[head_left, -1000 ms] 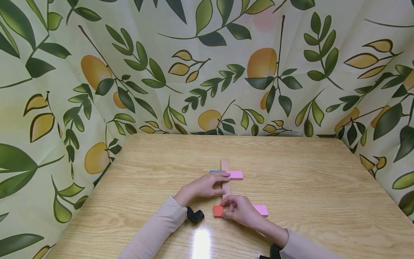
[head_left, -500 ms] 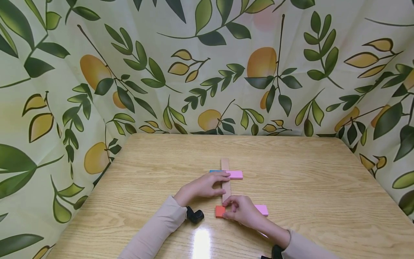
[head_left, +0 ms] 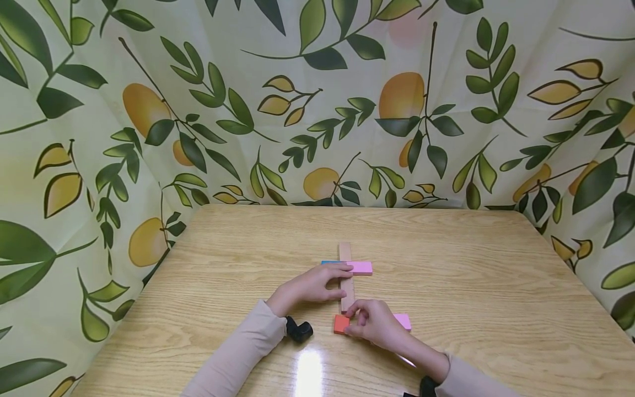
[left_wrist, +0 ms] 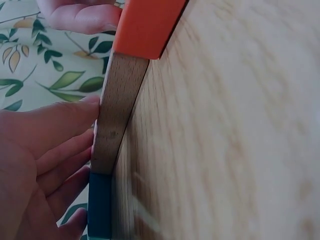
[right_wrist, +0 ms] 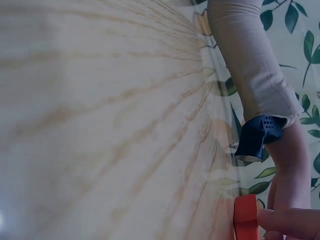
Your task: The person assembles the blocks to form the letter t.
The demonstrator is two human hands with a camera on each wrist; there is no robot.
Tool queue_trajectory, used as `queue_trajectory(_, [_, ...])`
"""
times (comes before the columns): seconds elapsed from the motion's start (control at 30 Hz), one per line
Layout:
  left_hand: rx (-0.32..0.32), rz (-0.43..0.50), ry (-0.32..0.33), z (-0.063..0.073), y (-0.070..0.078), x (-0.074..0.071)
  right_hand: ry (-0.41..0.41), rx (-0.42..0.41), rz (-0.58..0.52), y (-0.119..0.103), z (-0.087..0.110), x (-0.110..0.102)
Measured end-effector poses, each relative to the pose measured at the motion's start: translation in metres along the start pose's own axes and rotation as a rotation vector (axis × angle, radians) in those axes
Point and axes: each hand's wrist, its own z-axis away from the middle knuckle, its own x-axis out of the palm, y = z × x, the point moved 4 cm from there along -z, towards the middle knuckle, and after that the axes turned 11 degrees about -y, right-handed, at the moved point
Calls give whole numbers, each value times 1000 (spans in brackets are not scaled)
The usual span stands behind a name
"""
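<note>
My right hand [head_left: 374, 322] pinches a red block [head_left: 340, 324] between thumb and index finger; the palm hides any part of it farther right. That block lies at the near end of a plain wooden block [head_left: 348, 295]. Over the wooden block reaches my left hand [head_left: 312, 284], its thumb at the side and its fingers loosely extended onto the pink block [head_left: 363, 268]. A blue block [head_left: 330, 262] shows behind the left fingers. In the left wrist view, the wooden block [left_wrist: 117, 110] sits between the red block [left_wrist: 150, 27] and the blue one [left_wrist: 101, 200].
Another plain wooden block [head_left: 344, 251] extends away beyond the pink and blue pair. A second pink block [head_left: 403, 321] shows to the right of my right hand, partly covered by it. Leaf-patterned cloth [head_left: 317, 110] stands behind the wooden table [head_left: 471, 264]. Both wrists carry black cameras.
My right hand has slid the red block a short way to the right along the end of the wooden block. My left hand has stayed in place.
</note>
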Motion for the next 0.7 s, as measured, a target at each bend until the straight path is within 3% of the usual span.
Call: queue_trajectory(0.7, [0, 4, -1, 0, 2, -1, 39, 30, 62, 3, 10, -4])
